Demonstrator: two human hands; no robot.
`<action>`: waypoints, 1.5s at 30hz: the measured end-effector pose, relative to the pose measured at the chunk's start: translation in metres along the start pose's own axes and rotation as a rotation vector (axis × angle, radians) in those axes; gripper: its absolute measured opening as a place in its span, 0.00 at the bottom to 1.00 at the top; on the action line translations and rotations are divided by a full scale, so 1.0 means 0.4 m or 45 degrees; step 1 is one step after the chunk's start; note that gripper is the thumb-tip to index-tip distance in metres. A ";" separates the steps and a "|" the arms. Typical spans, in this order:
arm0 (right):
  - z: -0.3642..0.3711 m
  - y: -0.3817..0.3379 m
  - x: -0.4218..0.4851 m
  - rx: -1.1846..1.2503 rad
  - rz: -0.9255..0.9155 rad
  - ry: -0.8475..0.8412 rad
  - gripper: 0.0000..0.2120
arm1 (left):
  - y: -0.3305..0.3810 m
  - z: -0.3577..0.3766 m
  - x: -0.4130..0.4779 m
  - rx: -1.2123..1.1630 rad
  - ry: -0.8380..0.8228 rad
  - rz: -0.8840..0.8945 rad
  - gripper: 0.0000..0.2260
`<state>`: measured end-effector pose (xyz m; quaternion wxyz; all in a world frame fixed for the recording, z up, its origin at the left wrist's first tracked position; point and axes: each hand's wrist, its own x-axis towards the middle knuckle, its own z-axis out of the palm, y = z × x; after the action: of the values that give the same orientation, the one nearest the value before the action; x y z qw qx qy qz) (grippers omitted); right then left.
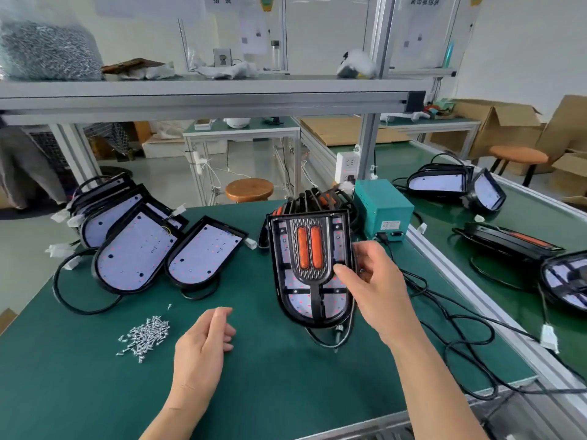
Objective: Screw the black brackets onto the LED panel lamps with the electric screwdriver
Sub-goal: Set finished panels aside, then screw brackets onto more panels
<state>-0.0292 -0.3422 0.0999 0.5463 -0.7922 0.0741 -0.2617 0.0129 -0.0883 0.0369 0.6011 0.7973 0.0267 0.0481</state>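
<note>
An LED panel lamp point(313, 300) with a black bracket point(309, 249) carrying two orange strips lies on it, tilted up off the green mat. My right hand point(370, 281) grips the lamp's right edge, thumb on the front face. My left hand point(208, 341) hovers over the mat with loosely curled fingers and holds nothing. A pile of small silver screws point(146, 335) lies left of my left hand. A stack of black brackets point(317, 198) stands behind the held lamp. The electric screwdriver is not in sight.
Several bare LED panels point(136, 249) with black cables lie at the left. A teal power box point(382, 211) stands behind my right hand, its cables trailing across the mat. More lamps point(457, 182) lie on the conveyor at the right. A shelf runs overhead.
</note>
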 end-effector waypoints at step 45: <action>-0.578 0.365 0.229 -0.609 0.764 0.816 0.19 | 0.032 0.088 0.013 0.393 -0.110 0.185 0.08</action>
<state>-0.0411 -0.6274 0.0599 0.3502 -0.7190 0.5207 -0.2989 0.0219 -0.1249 0.0398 0.4670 0.8813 -0.0499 0.0523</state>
